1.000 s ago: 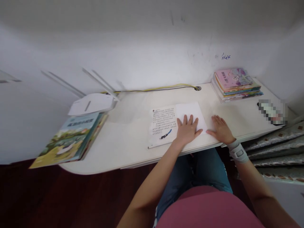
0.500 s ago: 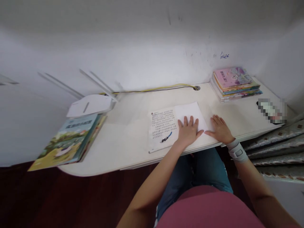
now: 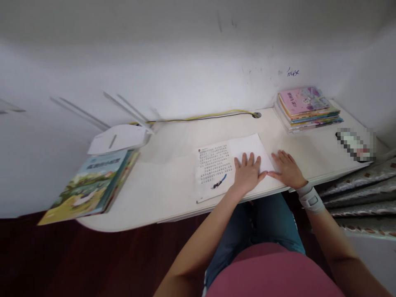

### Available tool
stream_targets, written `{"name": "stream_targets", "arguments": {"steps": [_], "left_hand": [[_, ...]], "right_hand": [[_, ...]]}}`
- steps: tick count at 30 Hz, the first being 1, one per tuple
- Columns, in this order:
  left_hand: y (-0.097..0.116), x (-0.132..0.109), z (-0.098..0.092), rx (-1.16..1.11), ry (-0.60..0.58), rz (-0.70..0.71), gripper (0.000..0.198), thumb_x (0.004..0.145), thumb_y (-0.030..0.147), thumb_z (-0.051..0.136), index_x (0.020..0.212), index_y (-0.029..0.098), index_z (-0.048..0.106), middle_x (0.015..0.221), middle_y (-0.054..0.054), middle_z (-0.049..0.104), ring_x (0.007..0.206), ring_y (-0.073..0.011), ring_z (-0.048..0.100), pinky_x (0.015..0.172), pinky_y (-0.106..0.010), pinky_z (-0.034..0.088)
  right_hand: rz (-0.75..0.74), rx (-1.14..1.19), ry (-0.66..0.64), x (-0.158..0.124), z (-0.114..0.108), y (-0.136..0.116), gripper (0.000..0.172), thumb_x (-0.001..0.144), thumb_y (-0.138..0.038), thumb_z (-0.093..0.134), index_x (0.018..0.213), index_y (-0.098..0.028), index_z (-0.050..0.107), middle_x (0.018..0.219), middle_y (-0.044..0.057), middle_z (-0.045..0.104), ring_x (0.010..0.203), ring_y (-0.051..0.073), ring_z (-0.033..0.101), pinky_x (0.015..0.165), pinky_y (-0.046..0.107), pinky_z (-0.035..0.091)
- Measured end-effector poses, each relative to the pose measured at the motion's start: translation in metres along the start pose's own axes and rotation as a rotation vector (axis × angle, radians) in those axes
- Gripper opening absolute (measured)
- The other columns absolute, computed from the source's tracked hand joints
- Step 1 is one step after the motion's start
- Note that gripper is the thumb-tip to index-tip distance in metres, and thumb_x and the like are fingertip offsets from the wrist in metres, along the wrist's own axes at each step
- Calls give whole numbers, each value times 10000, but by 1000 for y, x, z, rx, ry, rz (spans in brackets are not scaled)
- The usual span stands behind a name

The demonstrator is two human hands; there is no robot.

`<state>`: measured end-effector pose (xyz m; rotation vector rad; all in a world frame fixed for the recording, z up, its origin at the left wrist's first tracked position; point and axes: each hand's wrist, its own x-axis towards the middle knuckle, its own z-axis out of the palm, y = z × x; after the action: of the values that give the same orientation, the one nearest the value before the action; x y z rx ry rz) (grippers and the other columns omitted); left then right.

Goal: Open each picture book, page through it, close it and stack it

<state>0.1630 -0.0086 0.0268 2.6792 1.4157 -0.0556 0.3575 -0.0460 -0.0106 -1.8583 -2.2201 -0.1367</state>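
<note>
An open book (image 3: 213, 165) lies on the white desk (image 3: 161, 177), its left page printed with rows of characters and a small blue and dark picture. The right page (image 3: 247, 144) is plain white. My left hand (image 3: 248, 173) lies flat on that right page with fingers spread. Beside the page's right edge, my right hand (image 3: 287, 170) rests open, its thumb reaching the page's edge and nearly meeting the left thumb. A grey band wraps the right wrist.
Stacked books (image 3: 305, 109) stand at the back right, with a phone-like object (image 3: 355, 144), blurred out, in front. At left are more picture books (image 3: 93, 181) by a white router (image 3: 119, 138) with antennas. Yellow and black cables (image 3: 198, 117) run along the wall to a desk hole.
Both hands stay flat in nearly the same places; the thumbs are slightly closer together. The whole view has shifted a little.
</note>
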Motion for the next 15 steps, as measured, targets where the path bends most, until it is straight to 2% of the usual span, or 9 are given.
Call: {"name": "stream_targets", "arguments": {"steps": [4,8,11,15], "left_hand": [[-14,4,-4,6,5,85,690,906,623,259,1446,201,343,1532,-154,295,1403,-398,213,1080,-641,179],[-32,30,-16,5,14,205,527,939,518,309,1308,195,502,1335,-138,507,1241,-288,449,1030,-441,358],[-38,58,-25,40,32,167,427,956,386,304,1287,226,520,1217,-122,547,1129,-253,517,950,-387,419],[-36,91,-32,40,-39,64,463,948,267,278,1390,261,415,1188,-126,555,990,-224,614,822,-353,480]], "right_hand": [[-21,-34,-11,0,-3,-1,688,857,-622,475,1379,-173,480,1455,231,394,1353,363,356,1058,512,324],[-32,-39,-20,0,-6,-2,610,856,-599,502,1340,-227,532,1471,198,386,1355,355,356,1057,506,323],[-28,-38,-12,0,-6,-2,590,856,-582,520,1329,-231,543,1471,183,393,1352,346,362,1066,497,313],[-41,-39,13,0,-4,-1,579,851,-583,526,1317,-241,554,1454,172,423,1342,337,379,1057,489,328]]}}
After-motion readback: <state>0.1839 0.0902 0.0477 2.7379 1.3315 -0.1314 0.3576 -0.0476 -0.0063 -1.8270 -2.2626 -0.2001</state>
